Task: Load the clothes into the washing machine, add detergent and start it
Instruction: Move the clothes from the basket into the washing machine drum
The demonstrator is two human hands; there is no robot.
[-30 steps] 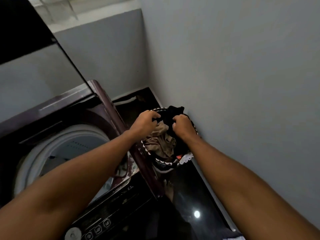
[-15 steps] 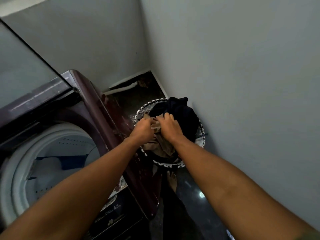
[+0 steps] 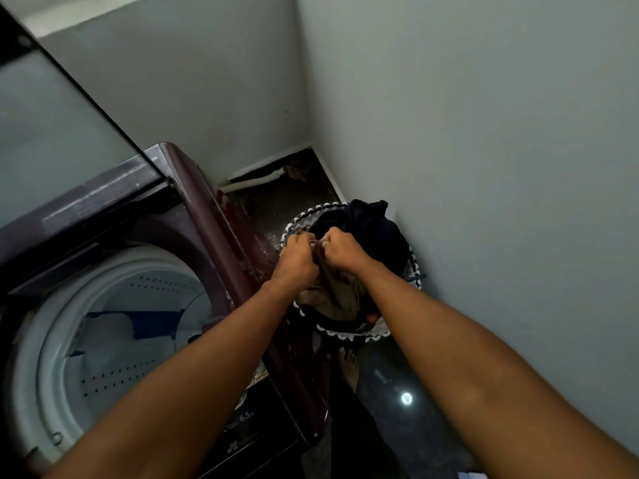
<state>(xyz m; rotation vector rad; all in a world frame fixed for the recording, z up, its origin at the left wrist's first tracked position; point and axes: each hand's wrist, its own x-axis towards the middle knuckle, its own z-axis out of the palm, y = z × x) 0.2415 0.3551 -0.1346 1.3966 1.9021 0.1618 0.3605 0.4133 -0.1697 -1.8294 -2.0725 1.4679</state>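
left hand: reaching down into the laundry basket, fingers curled tight into a fist around the top of the brown garment, knuckles up. It sits right next to the other hand, pretty much touching.

right hand: same deal, fingers bunched and gripping the same brown cloth from the other side. You only see the backs of both hands, so the fingertips themselves are hidden.

brown garment: crumpled tan/brown fabric, pinched at the top between the two fists, with the rest hanging down into the basket's near half.

dark clothes: black or navy pile filling the far side of the basket, heaped a bit above the rim near the wall.

laundry basket: round, dark, with a white zigzag trim on the rim. It stands on the floor in the gap between the washer and the wall on the right.

washing machine: maroon top-loader on the left, just beside the basket. There's "6.5" lettering on the front panel.

lid: glass, standing open at the back of the machine.

drum: white, perforated, open on top. Something white and blue is lying in it, can't tell exactly what.

floor: dark and glossy, with a bright round light reflection. A bare foot shows just below the basket.
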